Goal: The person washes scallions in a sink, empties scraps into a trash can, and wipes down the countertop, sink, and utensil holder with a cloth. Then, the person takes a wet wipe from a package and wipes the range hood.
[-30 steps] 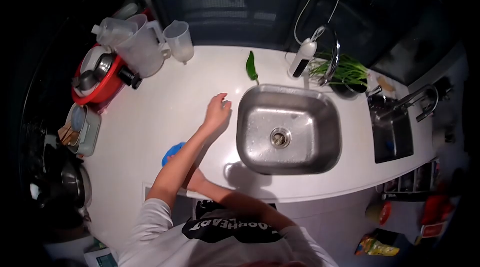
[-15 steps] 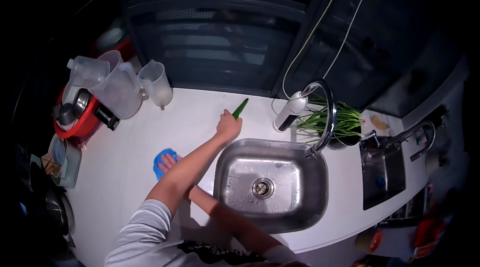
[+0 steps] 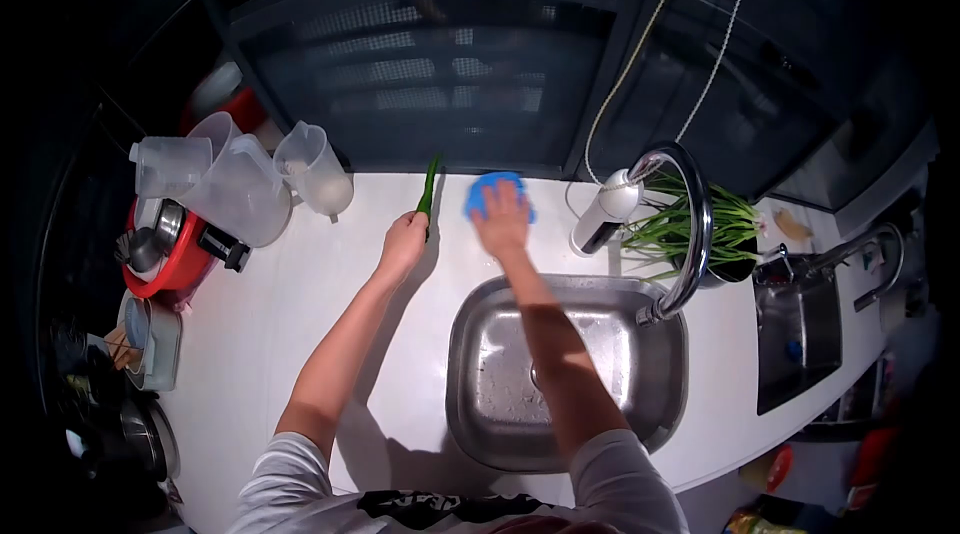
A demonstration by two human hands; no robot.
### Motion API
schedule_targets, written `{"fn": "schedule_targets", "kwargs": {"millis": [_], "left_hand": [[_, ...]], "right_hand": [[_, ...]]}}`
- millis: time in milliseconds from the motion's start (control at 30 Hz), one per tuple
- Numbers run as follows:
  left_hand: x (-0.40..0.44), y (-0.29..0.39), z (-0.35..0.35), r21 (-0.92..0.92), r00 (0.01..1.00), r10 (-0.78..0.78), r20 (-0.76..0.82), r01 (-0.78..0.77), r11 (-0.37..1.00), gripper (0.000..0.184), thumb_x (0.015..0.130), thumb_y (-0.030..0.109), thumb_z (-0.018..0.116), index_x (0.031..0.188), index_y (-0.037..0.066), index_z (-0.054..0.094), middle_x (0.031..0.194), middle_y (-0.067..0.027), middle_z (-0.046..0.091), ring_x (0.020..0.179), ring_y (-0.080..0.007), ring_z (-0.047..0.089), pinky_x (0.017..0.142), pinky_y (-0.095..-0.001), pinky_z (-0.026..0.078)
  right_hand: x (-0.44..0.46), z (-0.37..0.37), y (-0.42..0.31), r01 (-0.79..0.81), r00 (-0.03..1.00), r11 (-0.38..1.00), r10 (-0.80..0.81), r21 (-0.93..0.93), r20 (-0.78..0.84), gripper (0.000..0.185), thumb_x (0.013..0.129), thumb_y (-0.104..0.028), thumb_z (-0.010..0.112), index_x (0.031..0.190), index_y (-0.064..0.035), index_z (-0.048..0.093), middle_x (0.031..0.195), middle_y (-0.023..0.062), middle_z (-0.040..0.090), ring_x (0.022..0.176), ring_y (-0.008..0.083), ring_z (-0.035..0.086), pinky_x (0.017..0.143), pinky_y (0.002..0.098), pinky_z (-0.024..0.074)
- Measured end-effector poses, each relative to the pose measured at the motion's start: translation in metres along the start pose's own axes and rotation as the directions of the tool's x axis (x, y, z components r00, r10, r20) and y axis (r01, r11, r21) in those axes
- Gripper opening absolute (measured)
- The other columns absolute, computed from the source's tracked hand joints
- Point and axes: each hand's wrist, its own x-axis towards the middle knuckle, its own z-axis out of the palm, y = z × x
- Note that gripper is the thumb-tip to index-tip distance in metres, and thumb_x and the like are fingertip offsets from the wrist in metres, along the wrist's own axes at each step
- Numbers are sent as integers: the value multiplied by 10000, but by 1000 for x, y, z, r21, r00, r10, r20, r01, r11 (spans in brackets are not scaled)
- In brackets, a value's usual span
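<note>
My left hand (image 3: 404, 240) is closed round the lower end of a long, pointed green object (image 3: 430, 186), whose kind I cannot make out. The tip points toward the window frame at the back of the counter. To its right, my right hand (image 3: 501, 218) presses a blue cloth (image 3: 487, 196) onto the white counter (image 3: 270, 334) near the back edge, fingers spread over it. The hand is a little blurred by motion. Below it, my right forearm crosses above the steel sink (image 3: 490, 404) and hides part of the drain.
A curved tap (image 3: 700, 224) rises at the sink's right, beside a white device (image 3: 608, 209) and green onions (image 3: 700, 229). Clear plastic jugs (image 3: 240, 189) and a red basin (image 3: 180, 264) of metal utensils stand left. Farther right is a smaller sink (image 3: 795, 334).
My right hand has moved the blue cloth from left of the sink to the counter's back edge. My left hand has shifted left with the green object, and my arms no longer cross.
</note>
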Motion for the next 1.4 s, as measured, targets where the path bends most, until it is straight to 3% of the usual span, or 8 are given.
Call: {"fn": "schedule_targets", "kwargs": {"millis": [667, 767, 833, 967, 1033, 1067, 1300, 1400], "left_hand": [[-3, -26, 116, 553, 936, 347, -52, -263, 791, 551, 818, 319, 529, 1247, -20, 465, 1130, -246, 503, 896, -442, 590, 790, -500, 487], [-9, -22, 120, 541, 934, 358, 15, -308, 782, 588, 818, 358, 559, 1265, -11, 459, 1130, -231, 500, 931, -422, 582, 804, -475, 486], [-6, -27, 122, 498, 909, 413, 53, -383, 778, 589, 820, 382, 571, 1249, -11, 479, 1108, -227, 513, 953, -411, 573, 807, -465, 479], [-13, -22, 120, 438, 871, 482, 95, -472, 765, 509, 849, 349, 566, 1185, -32, 532, 1085, -224, 540, 1030, -391, 531, 888, -435, 428], [-10, -32, 113, 488, 819, 568, 77, -528, 695, 452, 862, 304, 559, 1155, -41, 553, 1087, -226, 551, 1057, -392, 507, 927, -431, 397], [-10, -38, 108, 536, 764, 641, 72, -571, 622, 433, 863, 278, 560, 1153, -43, 551, 1132, -236, 532, 1092, -393, 480, 953, -434, 374], [-12, -49, 104, 560, 777, 626, 66, -548, 621, 413, 870, 232, 549, 1169, -52, 537, 1275, -263, 436, 1217, -392, 384, 1016, -443, 324], [-10, -52, 104, 531, 785, 618, 45, -542, 651, 413, 882, 236, 532, 1180, -51, 530, 1263, -263, 445, 1209, -392, 395, 1018, -439, 325]], "right_hand": [[-179, -42, 17, -67, 997, 878, 77, 475, -1, 297, 822, -34, 524, 1110, -43, 597, 1122, 156, 557, 1079, 315, 496, 935, 394, 399], [-225, -24, 94, -79, 938, -219, 314, 973, 147, 228, 963, -268, 451, 946, -72, 564, 767, 67, 614, 581, 150, 579, 518, 253, 463], [-231, -61, 137, -162, 753, -520, 484, 839, 446, 247, 940, -237, 524, 1066, -26, 552, 890, 27, 596, 741, 98, 567, 619, 251, 463], [-197, -172, 147, -102, 668, -16, 740, 995, 80, 229, 950, -165, 470, 1085, -12, 574, 971, 44, 611, 867, 121, 577, 769, 269, 469], [-178, -137, 187, -206, 659, 737, 591, 644, -465, 256, 897, -157, 504, 1080, 3, 585, 1072, 127, 602, 1019, 262, 558, 892, 380, 422], [-168, -134, 198, -329, 830, 873, 449, 359, -331, 288, 883, -180, 503, 1099, -9, 587, 1122, 160, 581, 1057, 303, 542, 923, 419, 399], [-85, -77, 240, 48, 911, 970, -140, -237, -388, 401, 848, -262, 491, 1196, -68, 542, 1279, 182, 519, 1167, 358, 489, 976, 494, 362], [-31, -60, 246, -125, 938, 956, 25, -267, -347, 448, 843, -267, 485, 1245, -71, 499, 1287, 176, 516, 1160, 358, 490, 978, 493, 365]]}}
